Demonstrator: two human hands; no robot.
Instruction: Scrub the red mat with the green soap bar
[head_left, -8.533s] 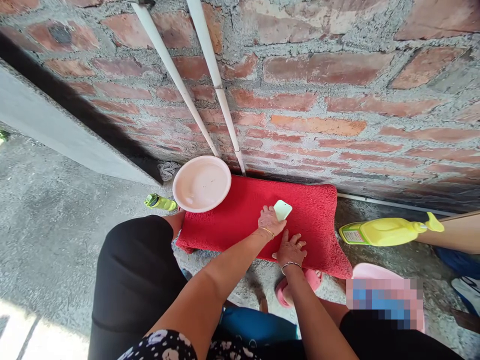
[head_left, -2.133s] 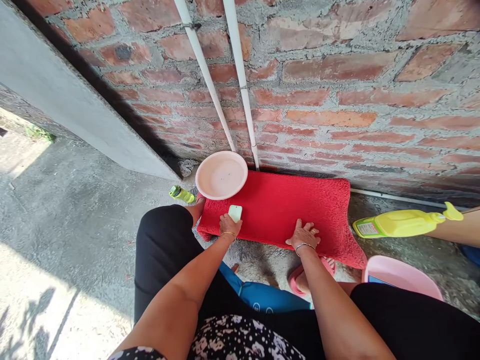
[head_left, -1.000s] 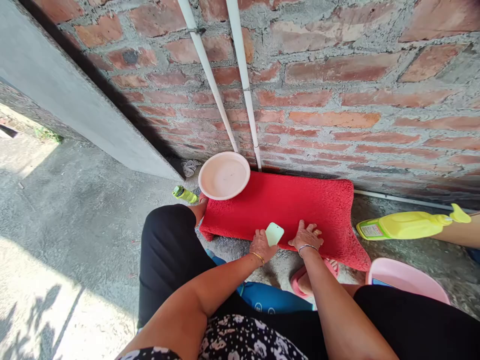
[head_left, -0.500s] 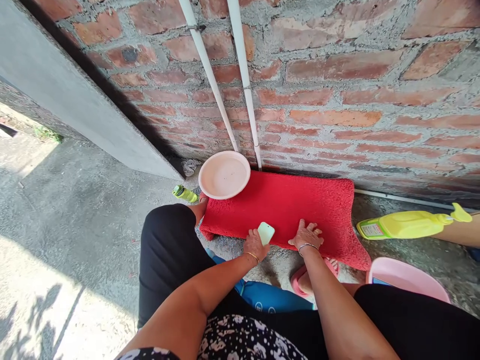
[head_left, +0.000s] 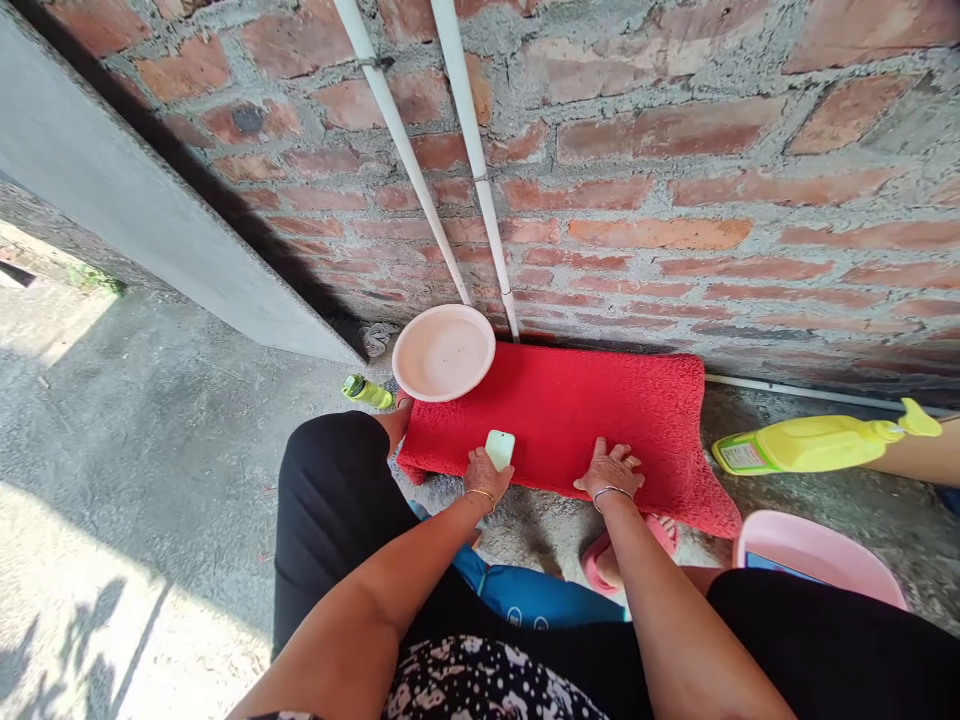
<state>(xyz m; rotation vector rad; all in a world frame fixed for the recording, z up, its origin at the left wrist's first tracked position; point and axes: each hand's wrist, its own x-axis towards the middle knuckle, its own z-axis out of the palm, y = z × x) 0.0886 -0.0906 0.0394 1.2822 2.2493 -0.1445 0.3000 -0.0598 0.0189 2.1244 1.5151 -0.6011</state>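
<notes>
A red mat [head_left: 585,400] with shaggy ends lies over a low support against the wall, its right corner hanging down. My left hand [head_left: 484,475] is closed around a pale green, flat, rounded block [head_left: 500,449] with a small dark dot at its far end; its exact kind I cannot tell. The block rests on or just above the mat's near edge, its underside hidden. My right hand [head_left: 611,472], fingers spread, lies flat on the mat further right and holds nothing. At the mat's far left corner sits a pale pink basin [head_left: 444,352].
A yellow spray bottle [head_left: 810,445] lies right of the mat, by another person's limb [head_left: 919,460]. Nearer stands a pink tub [head_left: 847,555] with something blue inside. A green bottle [head_left: 367,391] is at the left. White pipes [head_left: 480,190] run down the brick wall [head_left: 637,130].
My left hand has slid left along the mat's near edge with the pale green block, which has turned more upright in view. My right hand stays in place.
</notes>
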